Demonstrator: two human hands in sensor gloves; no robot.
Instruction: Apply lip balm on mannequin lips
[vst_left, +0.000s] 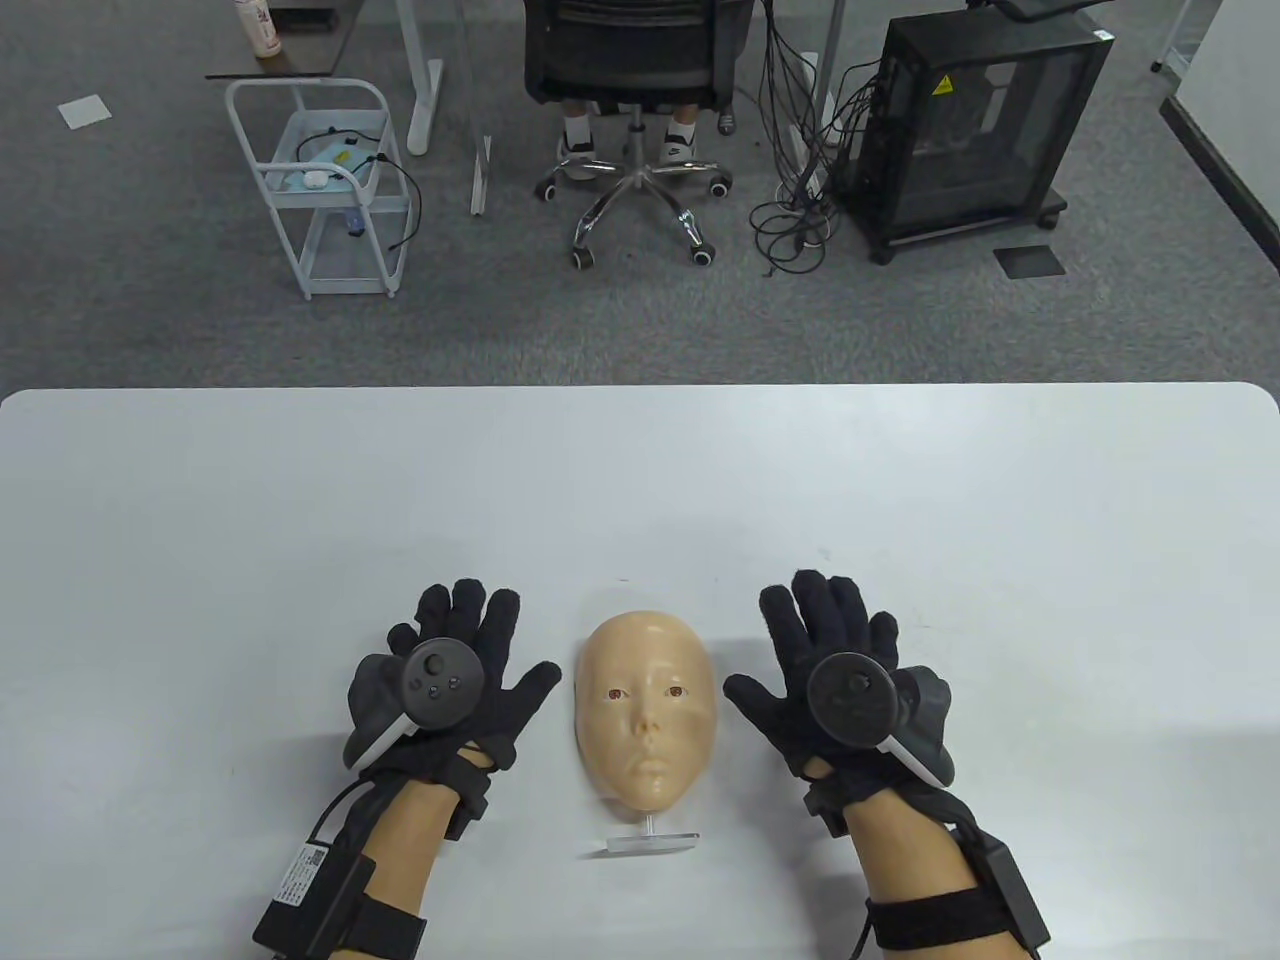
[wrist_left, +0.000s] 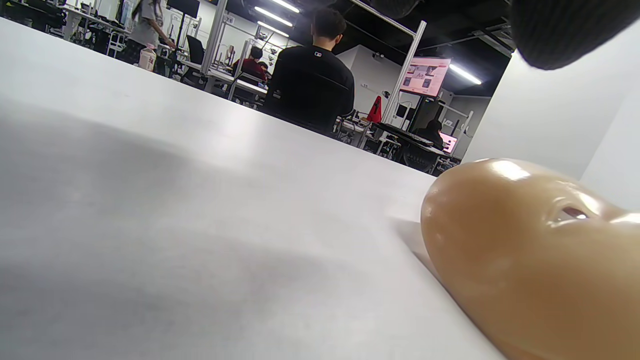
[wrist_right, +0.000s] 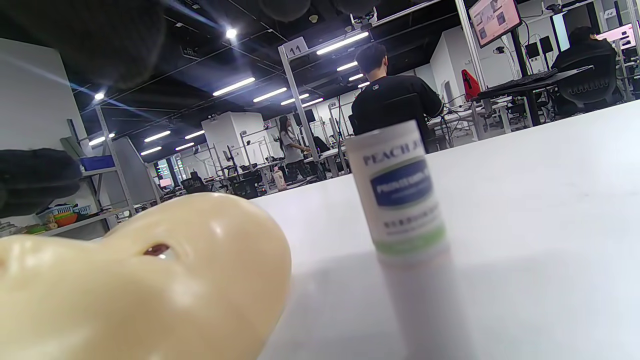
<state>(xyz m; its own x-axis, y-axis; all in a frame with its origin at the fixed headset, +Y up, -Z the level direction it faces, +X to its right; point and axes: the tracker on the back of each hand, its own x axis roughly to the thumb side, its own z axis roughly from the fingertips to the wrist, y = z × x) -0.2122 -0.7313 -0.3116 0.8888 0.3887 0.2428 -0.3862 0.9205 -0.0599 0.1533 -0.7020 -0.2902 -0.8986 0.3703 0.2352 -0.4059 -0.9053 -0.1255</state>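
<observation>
White laminate fills the table view: the table (vst_left: 300, 500) carries a beige mannequin face (vst_left: 645, 708) lying on its back near the front edge, chin toward the person, with its lips (vst_left: 650, 773) bare and facing up. A small clear stand (vst_left: 652, 842) sits just below the chin. The left hand (vst_left: 450, 680) lies flat on the tabletop just beside the face on its left, fingers spread wide and holding nothing. The right hand (vst_left: 840, 680) lies the same way on the other side, fingers splayed, palm down, gripping nothing. Beyond the table stand an office chair (vst_left: 630, 60), a white trolley (vst_left: 330, 190) and a black cabinet (vst_left: 970, 130). The lip balm cannot be seen here; the right hand covers that spot.

In the left wrist view the camera sits low over the table, with the glossy forehead and one eye of the mannequin face (wrist_left: 530, 250) close on the right and a dark gloved fingertip (wrist_left: 565, 30) at the top corner.

In the right wrist view the lip balm (wrist_right: 400, 195) stands upright on the table, a white tube with a blue label, near the mannequin face (wrist_right: 150, 280) but apart from it; no finger touches it
</observation>
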